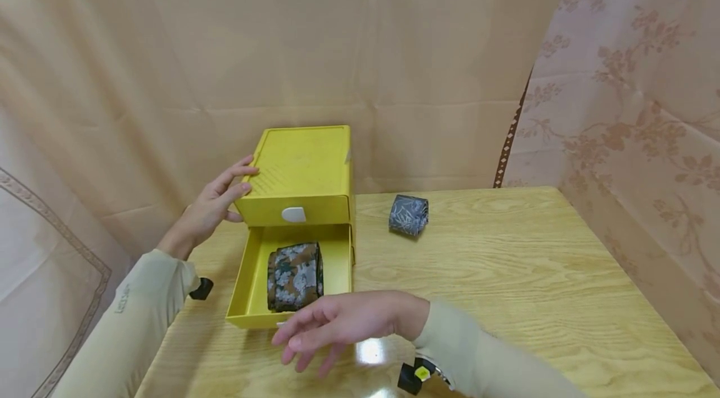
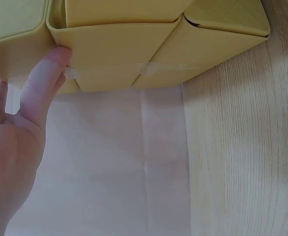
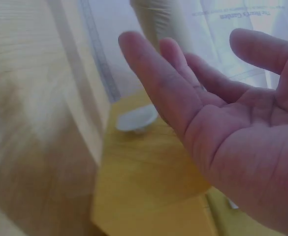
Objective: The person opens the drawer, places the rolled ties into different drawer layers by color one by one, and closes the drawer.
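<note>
A yellow drawer box (image 1: 300, 164) stands on the table, its lower drawer (image 1: 338, 260) pulled out. Inside that drawer lies a rolled band of brown, green and grey patterned fabric (image 1: 295, 278). My left hand (image 1: 210, 207) rests its fingers and thumb against the box's upper left side; the left wrist view shows the thumb at a seam in the yellow side (image 2: 116, 46). In front of the open drawer hovers my right hand (image 1: 354, 318), holding nothing, fingers extended and spread. It partly covers the white handle (image 3: 136, 118) on the drawer front.
To the right of the box, a smaller dark grey patterned fabric roll (image 1: 409, 215) lies on the wooden table (image 1: 506, 273). A beige curtain (image 1: 427, 73) hangs behind, and a flowered cloth (image 1: 635, 104) hangs on the right. Clear tape runs across the box's side.
</note>
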`<state>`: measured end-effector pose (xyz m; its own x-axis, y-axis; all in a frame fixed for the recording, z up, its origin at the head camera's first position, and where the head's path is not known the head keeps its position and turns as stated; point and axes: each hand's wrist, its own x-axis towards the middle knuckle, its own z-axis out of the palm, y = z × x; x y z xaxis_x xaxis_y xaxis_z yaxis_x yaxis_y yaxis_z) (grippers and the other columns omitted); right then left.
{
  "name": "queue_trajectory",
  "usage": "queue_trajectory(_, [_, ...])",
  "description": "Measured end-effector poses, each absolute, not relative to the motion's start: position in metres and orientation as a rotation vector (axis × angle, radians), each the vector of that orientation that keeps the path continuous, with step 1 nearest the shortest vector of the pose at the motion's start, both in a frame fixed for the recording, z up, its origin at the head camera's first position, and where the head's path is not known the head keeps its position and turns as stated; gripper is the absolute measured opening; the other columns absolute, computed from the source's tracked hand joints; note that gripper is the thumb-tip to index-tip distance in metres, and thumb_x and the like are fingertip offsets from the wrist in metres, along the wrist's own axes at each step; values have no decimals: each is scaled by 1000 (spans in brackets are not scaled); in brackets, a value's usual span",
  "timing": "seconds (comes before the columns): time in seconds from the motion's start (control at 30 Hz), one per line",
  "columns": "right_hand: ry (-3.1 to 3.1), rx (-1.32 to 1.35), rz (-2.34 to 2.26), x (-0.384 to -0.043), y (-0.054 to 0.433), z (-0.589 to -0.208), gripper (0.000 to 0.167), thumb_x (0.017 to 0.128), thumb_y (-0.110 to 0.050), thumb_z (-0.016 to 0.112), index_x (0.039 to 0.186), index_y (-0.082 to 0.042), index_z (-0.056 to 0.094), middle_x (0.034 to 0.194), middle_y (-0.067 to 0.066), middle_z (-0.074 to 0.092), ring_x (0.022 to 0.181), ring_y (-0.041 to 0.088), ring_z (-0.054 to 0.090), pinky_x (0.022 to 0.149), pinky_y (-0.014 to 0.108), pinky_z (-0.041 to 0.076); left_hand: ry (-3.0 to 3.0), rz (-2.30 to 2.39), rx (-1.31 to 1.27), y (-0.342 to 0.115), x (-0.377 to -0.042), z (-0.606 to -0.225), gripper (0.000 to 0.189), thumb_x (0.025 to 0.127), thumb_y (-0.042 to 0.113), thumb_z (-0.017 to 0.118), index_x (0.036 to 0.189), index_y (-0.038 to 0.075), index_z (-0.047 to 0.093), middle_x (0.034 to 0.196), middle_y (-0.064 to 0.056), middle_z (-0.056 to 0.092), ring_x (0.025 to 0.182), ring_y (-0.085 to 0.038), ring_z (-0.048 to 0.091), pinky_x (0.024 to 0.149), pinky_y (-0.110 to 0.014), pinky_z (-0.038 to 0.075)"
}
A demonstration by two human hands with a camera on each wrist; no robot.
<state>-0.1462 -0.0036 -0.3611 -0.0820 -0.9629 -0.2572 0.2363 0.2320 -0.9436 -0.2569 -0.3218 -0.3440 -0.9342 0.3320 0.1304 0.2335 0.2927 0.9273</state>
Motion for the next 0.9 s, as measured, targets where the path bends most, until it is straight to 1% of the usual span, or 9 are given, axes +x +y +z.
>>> queue_trajectory(0.1, [1248, -741, -1190, -142, -4, -370, 41, 111, -16, 40, 150, -4, 43, 140, 11, 58, 123, 19, 59, 94, 39, 55, 2456, 1743, 519, -321, -257, -344, 43, 109, 30, 49, 148, 13, 46, 169, 8, 12, 127, -7, 52, 75, -42, 61])
queue_trajectory(0.23, [1288, -669, -1163, -136, -4, -384, 44, 110, -20, 43, 153, -10, 41, 143, 5, 57, 127, 19, 57, 94, 41, 55, 2467, 1730, 500, -322, -256, -345, 43, 109, 31, 49, 148, 15, 46, 169, 11, 13, 134, -13, 46, 76, -42, 61])
queue_trajectory(0.3, [1283, -643, -1168, -132, -4, -391, 44, 110, -20, 44, 153, -12, 40, 145, 5, 55, 129, 21, 55, 95, 41, 54, 2464, 1730, 509, -322, -256, -346, 42, 109, 31, 48, 148, 15, 46, 169, 11, 13, 137, -16, 43, 76, -43, 61])
queue_trajectory(0.47, [1225, -557, -1234, -125, -3, -406, 45, 110, -20, 43, 154, -11, 37, 145, 8, 54, 133, 28, 51, 99, 44, 52, 2447, 1741, 541, -321, -256, -345, 42, 109, 29, 48, 148, 15, 46, 170, 9, 12, 134, -12, 45, 76, -43, 61])
queue_trajectory(0.57, [1225, -514, -1280, -121, -2, -413, 46, 111, -22, 42, 155, -11, 36, 143, 9, 55, 132, 30, 52, 99, 47, 51, 2446, 1741, 540, -321, -256, -345, 41, 109, 29, 48, 148, 15, 46, 170, 9, 12, 131, -8, 47, 76, -42, 61])
queue_trajectory(0.67, [1221, -480, -1311, -118, -3, -420, 47, 111, -30, 40, 154, -11, 37, 140, 9, 58, 130, 30, 54, 98, 47, 52, 2443, 1742, 539, -321, -255, -344, 42, 109, 29, 48, 148, 14, 45, 170, 8, 12, 129, -6, 49, 76, -42, 61])
queue_trajectory(0.77, [1212, -470, -1336, -114, -5, -427, 49, 111, -39, 38, 151, -10, 39, 138, 9, 59, 127, 30, 57, 96, 44, 53, 2440, 1745, 536, -322, -255, -344, 42, 109, 29, 48, 148, 15, 46, 170, 8, 11, 127, -5, 51, 75, -42, 61])
queue_trajectory(0.87, [1206, -462, -1369, -111, -8, -433, 52, 110, -45, 36, 148, -9, 38, 137, 12, 60, 124, 31, 58, 95, 44, 53, 2442, 1744, 534, -322, -255, -343, 42, 109, 29, 48, 148, 15, 46, 170, 8, 11, 125, -4, 52, 75, -42, 61])
queue_trajectory(0.9, [1204, -458, -1382, -111, -9, -435, 54, 110, -47, 36, 149, -10, 36, 137, 14, 60, 123, 32, 59, 95, 45, 53, 2443, 1743, 532, -322, -255, -343, 42, 109, 29, 48, 148, 15, 46, 170, 8, 12, 125, -4, 53, 75, -42, 61])
